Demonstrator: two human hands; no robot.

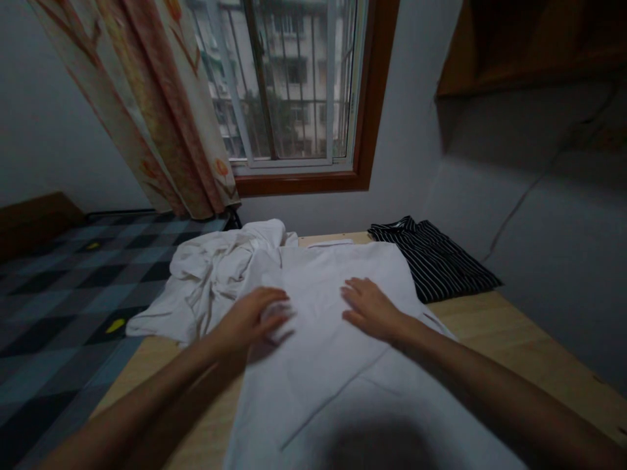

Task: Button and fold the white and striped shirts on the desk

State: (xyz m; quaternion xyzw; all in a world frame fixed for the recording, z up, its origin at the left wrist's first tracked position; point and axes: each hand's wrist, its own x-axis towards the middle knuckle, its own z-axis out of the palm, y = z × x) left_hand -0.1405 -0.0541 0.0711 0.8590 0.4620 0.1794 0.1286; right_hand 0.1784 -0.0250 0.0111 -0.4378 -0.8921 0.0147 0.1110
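A white garment (pixel 313 365), its exact kind unclear, lies spread over the wooden table (pixel 519 333) and runs toward me. Over its left side is my left hand (pixel 257 315), fingers apart and slightly smeared by motion, holding nothing. My right hand (pixel 369 307) rests on or just above the cloth further right, its fingers spread. A long crease runs slantwise across the fabric below my hands. Left of the garment sits a crumpled heap of white cloth (pixel 215 274), close to my left hand.
Behind on the right lies a folded black garment with white stripes (pixel 435 261). To the left is a bed with a checked cover (pixel 63 294). A window (pixel 289 98) with a patterned curtain (pixel 161 111) is ahead, and a wooden shelf (pixel 529 72) hangs at upper right.
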